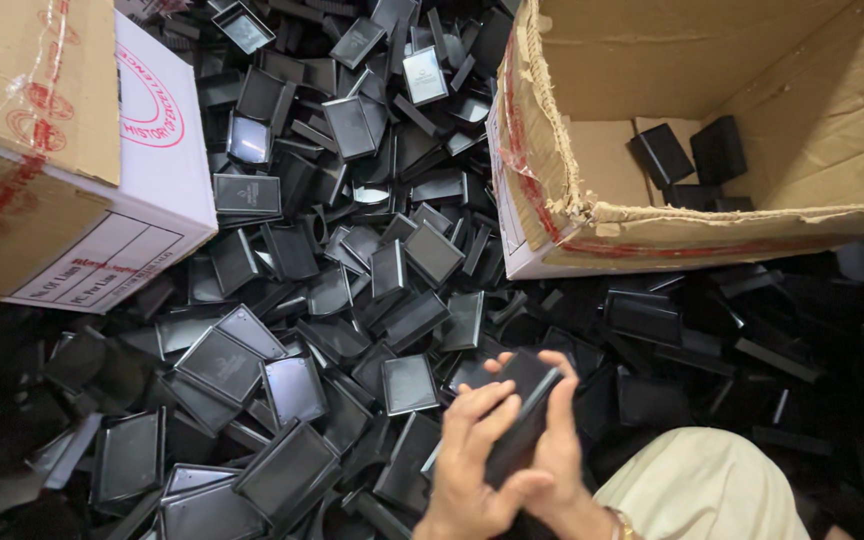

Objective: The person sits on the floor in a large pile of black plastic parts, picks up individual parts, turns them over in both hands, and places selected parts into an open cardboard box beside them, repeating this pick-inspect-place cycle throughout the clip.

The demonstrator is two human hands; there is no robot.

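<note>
Both my hands hold one black rectangular plastic box low in the middle of the view. My left hand wraps over its near side with fingers curled on top. My right hand grips its far edge, fingertips over the upper corner. Beneath and around the hands lies a deep heap of black plastic lids and trays, most face up, some on edge.
An open, torn cardboard carton stands at the upper right with a few black boxes inside. A white and brown printed carton sits at the upper left. My knee in beige cloth shows at the bottom right.
</note>
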